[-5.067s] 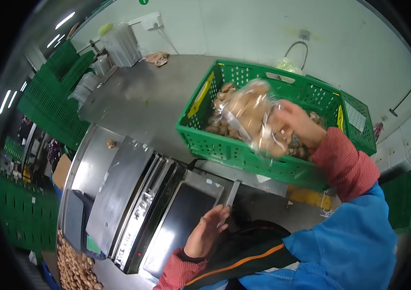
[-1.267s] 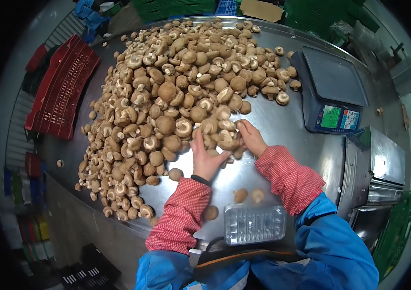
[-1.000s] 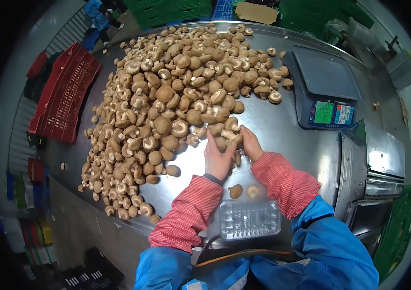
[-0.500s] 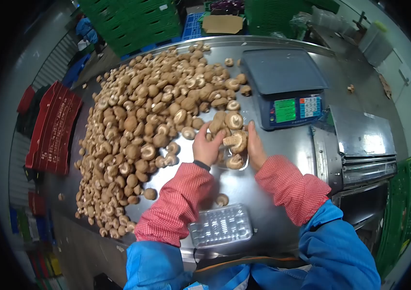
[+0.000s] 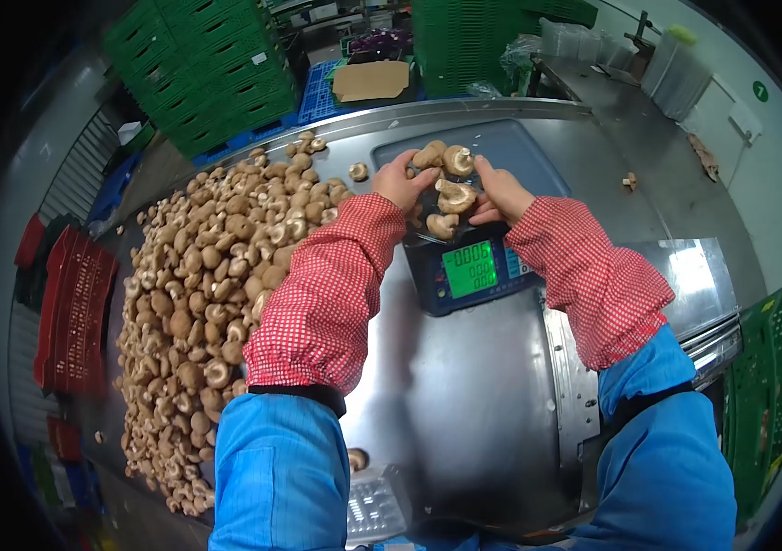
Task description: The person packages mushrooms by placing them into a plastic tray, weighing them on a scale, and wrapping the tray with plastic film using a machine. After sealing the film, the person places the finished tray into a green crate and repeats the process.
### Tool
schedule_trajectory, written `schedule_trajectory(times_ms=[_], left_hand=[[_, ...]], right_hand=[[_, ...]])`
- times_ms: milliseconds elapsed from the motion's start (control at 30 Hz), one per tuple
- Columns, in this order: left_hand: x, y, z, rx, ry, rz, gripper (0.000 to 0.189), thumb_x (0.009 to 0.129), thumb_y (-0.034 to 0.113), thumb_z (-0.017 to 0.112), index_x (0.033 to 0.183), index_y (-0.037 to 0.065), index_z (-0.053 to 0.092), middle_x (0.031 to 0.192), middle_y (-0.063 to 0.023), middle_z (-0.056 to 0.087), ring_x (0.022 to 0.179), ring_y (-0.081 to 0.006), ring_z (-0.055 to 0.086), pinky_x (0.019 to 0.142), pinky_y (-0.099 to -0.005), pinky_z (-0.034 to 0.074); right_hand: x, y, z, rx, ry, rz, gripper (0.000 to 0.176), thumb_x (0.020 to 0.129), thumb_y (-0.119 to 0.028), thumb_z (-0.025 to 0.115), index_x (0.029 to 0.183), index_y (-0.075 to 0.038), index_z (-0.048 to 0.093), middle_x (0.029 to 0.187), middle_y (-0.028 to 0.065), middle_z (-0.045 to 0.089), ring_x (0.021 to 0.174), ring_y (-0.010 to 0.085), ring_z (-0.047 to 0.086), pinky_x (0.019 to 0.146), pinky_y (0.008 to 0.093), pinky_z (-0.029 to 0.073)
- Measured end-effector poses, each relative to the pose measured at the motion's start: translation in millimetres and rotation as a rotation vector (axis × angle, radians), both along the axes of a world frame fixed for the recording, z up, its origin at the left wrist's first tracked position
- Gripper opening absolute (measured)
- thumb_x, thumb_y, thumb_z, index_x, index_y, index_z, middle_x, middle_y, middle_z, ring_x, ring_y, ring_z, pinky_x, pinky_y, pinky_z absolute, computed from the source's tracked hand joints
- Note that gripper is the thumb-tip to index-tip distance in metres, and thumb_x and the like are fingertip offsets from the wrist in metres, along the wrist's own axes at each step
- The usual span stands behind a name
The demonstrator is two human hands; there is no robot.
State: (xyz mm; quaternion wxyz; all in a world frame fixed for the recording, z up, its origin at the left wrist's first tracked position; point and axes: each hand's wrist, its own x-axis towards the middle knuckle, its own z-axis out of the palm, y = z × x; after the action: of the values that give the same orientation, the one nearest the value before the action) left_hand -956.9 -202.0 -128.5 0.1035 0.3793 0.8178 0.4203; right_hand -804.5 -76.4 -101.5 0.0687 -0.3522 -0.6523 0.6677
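A clear plastic tray (image 5: 424, 208) with several brown mushrooms (image 5: 454, 196) in it is held over the platform of a digital scale (image 5: 534, 165). My left hand (image 5: 402, 184) is closed on the tray's left side, thumb toward the mushrooms. On the opposite side, my right hand (image 5: 503, 193) grips the tray with its fingers along the edge. The scale's green display (image 5: 470, 269) reads -0.006 on its top line. Part of the keypad is hidden by my right sleeve.
A large heap of mushrooms (image 5: 212, 275) covers the steel table's left side. Another clear tray (image 5: 377, 505) lies near the front edge beside a loose mushroom (image 5: 357, 458). Green crates (image 5: 203, 73) are stacked behind; a red crate (image 5: 77, 308) stands at left. A metal machine (image 5: 685, 285) is at right.
Both hands have carried the tray of mushrooms forward from the bare steel to above the scale. The camera view has shifted too, and the display now shows readable figures.
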Motion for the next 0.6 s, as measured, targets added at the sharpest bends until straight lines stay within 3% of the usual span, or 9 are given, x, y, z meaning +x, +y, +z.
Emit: schedule_trajectory(times_ms=[133, 167, 267, 333, 400, 500, 600], left_hand=[[-11.7, 21.5, -14.0, -0.087, 0.285, 0.031, 0.053, 0.084, 0.038, 0.065, 0.126, 0.008, 0.054, 0.103, -0.0178, 0.065, 0.097, -0.0335, 0.062, 0.083, -0.0383, 0.048], [-10.3, 19.6, -12.3, -0.049, 0.384, 0.071, 0.052, 0.084, 0.031, 0.065, 0.127, 0.006, 0.051, 0.098, -0.0185, 0.062, 0.093, -0.0357, 0.059, 0.082, -0.0406, 0.047], [1.2, 7.1, 0.7, 0.240, 0.495, 0.103, 0.057, 0.081, 0.031, 0.067, 0.130, 0.008, 0.047, 0.101, -0.0196, 0.056, 0.093, -0.0364, 0.056, 0.083, -0.0419, 0.046], [21.4, 6.2, 1.3, 0.197, 0.568, -0.039, 0.065, 0.083, 0.032, 0.065, 0.137, 0.008, 0.037, 0.110, -0.0203, 0.053, 0.102, -0.0359, 0.052, 0.089, -0.0417, 0.044], [38.7, 3.5, -2.7, -0.073, 0.396, -0.091, 0.063, 0.088, 0.036, 0.059, 0.139, 0.010, 0.035, 0.119, -0.0233, 0.051, 0.109, -0.0368, 0.051, 0.094, -0.0417, 0.042], [42.1, -0.3, -2.7, 0.301, 0.427, 0.003, 0.058, 0.092, 0.036, 0.052, 0.139, 0.008, 0.035, 0.125, -0.0240, 0.050, 0.115, -0.0359, 0.051, 0.098, -0.0397, 0.041], [33.3, -35.1, 9.6, 0.507, -0.070, 0.134, 0.053, 0.095, 0.032, 0.048, 0.139, 0.004, 0.035, 0.127, -0.0230, 0.051, 0.119, -0.0321, 0.051, 0.100, -0.0365, 0.039]], right_hand=[[-1.1, 29.2, -8.7, 0.131, -0.139, 0.011, 0.075, 0.093, -0.058, 0.035, 0.123, 0.011, 0.041, 0.089, 0.0229, 0.058, 0.065, 0.0270, 0.065, 0.054, 0.0332, 0.057], [2.3, 32.5, -7.1, 0.153, -0.162, 0.020, 0.074, 0.093, -0.057, 0.035, 0.120, 0.011, 0.044, 0.086, 0.0218, 0.058, 0.062, 0.0259, 0.065, 0.052, 0.0321, 0.057], [21.4, 34.1, -0.2, 0.411, -0.055, 0.032, 0.068, 0.094, -0.054, 0.036, 0.111, 0.011, 0.052, 0.079, 0.0155, 0.056, 0.057, 0.0201, 0.061, 0.048, 0.0287, 0.053], [25.7, 25.3, -1.0, 0.449, -0.024, 0.028, 0.062, 0.095, -0.049, 0.035, 0.101, 0.010, 0.053, 0.076, 0.0155, 0.057, 0.056, 0.0220, 0.062, 0.048, 0.0304, 0.053], [31.4, 15.9, -6.1, 0.469, 0.003, 0.019, 0.058, 0.096, -0.047, 0.035, 0.096, 0.008, 0.054, 0.073, 0.0144, 0.057, 0.055, 0.0221, 0.061, 0.047, 0.0307, 0.052], [40.9, 7.6, -4.3, 0.510, 0.029, -0.019, 0.054, 0.096, -0.045, 0.038, 0.096, 0.005, 0.057, 0.069, 0.0122, 0.057, 0.054, 0.0213, 0.060, 0.048, 0.0306, 0.050], [58.4, 6.2, 5.5, 0.666, 0.033, -0.009, 0.046, 0.094, -0.040, 0.044, 0.094, 0.003, 0.060, 0.069, 0.0134, 0.060, 0.060, 0.0249, 0.062, 0.056, 0.0349, 0.050]])
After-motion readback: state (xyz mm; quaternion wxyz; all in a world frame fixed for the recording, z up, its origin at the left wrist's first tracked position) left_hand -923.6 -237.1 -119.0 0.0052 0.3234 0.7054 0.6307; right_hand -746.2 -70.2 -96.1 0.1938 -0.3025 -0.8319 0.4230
